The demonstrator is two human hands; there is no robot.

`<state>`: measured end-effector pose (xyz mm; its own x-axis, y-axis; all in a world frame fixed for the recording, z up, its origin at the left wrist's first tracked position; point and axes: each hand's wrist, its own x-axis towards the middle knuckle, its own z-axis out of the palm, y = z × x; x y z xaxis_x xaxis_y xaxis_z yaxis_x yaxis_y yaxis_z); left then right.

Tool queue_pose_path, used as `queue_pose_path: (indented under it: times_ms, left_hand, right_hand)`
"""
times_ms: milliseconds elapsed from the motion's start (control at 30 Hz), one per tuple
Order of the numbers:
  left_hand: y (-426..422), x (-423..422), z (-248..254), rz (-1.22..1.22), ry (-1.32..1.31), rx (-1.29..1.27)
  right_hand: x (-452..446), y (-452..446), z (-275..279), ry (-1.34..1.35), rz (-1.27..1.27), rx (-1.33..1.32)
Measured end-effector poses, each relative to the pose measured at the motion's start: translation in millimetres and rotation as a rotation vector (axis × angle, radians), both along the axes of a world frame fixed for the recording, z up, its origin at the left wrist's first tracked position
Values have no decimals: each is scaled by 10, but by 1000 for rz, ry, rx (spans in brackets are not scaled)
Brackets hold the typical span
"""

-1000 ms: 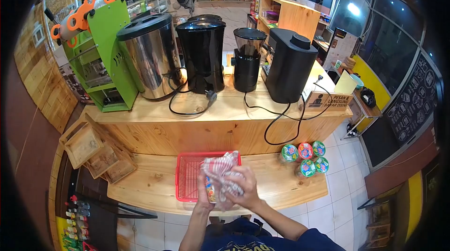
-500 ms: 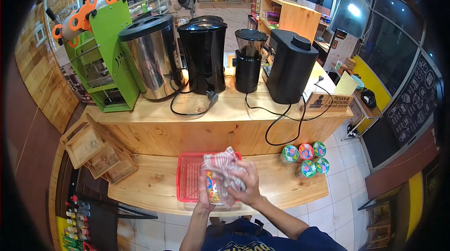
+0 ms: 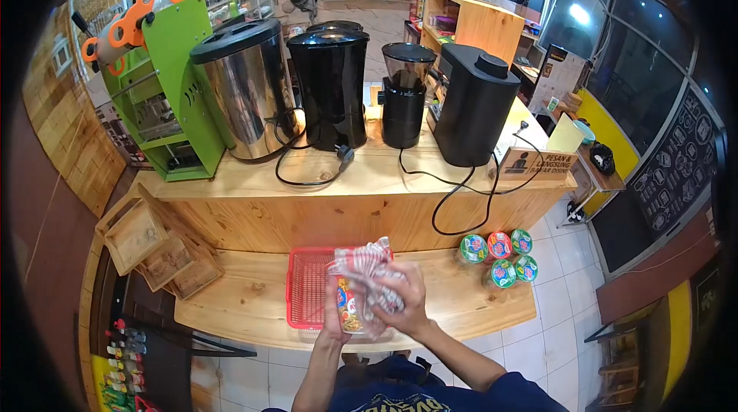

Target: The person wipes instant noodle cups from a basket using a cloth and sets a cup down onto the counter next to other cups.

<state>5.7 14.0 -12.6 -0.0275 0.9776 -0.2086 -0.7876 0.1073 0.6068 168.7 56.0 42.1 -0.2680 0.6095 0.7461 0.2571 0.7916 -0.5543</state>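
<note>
My left hand (image 3: pixel 333 318) is wrapped around the left side of an instant noodle package (image 3: pixel 348 312), printed with food pictures and partly covered. A striped red-and-white cloth (image 3: pixel 361 262) lies over the upper part of this package. Closed on the cloth is my right hand (image 3: pixel 407 300), pressing it against the package's right side; its fingers are slightly blurred. Both hands are above the lower counter's front edge, in front of a red plastic basket (image 3: pixel 293 289). The basket is partly hidden behind the cloth and package.
Several lidded noodle cups (image 3: pixel 503 274) stand on the lower wooden counter (image 3: pixel 254 297) at right. A tiered wooden rack (image 3: pixel 165 250) is at left. On the raised shelf are a green machine (image 3: pixel 181 97), a steel container (image 3: pixel 246 97), black appliances (image 3: pixel 330 89) and loose cables.
The right hand and cloth have shifted slightly against the package. The whole view has moved a little; both hands keep their hold.
</note>
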Motion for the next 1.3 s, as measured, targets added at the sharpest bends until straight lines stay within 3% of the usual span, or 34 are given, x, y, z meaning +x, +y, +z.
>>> queue_pose_path:
  times_ms: [67, 200, 367, 467, 500, 600, 633, 733, 767, 900, 1033, 1133, 1167, 1300]
  left_hand:
    - [-34, -29, 308, -9, -46, -31]
    - [-25, -215, 118, -67, 79, -43]
    - [-48, 78, -73, -41, -56, -29]
    - [-63, 153, 166, -100, -117, 55]
    - [-31, 108, 13, 10, -44, -25]
    - [-55, -5, 421, -1, -45, -73]
    - [-28, -117, 275, 13, 47, -75]
    - [-1, -158, 133, -16, -22, -71]
    - [-36, -125, 115, -102, -118, -44]
    - [-74, 125, 177, 0, -117, -23]
    - [-47, 11, 31, -25, -172, 0]
    - [-63, -142, 265, 59, 0, -76]
    - [-26, -211, 125, 40, 7, -23]
    - [-70, -154, 90, 11, -25, -22]
  right_hand:
    - [-22, -208, -89, -28, 75, -7]
    - [24, -294, -161, -91, 163, -14]
    - [90, 108, 152, -37, -57, -1]
    - [88, 128, 184, -29, -52, -27]
    - [80, 72, 120, -40, -25, 2]
    - [3, -238, -98, -38, 102, -45]
    - [-7, -328, -132, -58, 135, -48]
    - [10, -253, -111, -80, 171, -1]
    - [8, -162, -60, -74, 138, 21]
    - [6, 160, 145, -3, -31, -17]
    - [-4, -13, 53, -4, -1, -25]
    - [-43, -346, -122, -48, 145, -52]
    - [-57, -369, -184, -74, 174, -2]
    - [-14, -90, 4, -84, 149, 56]
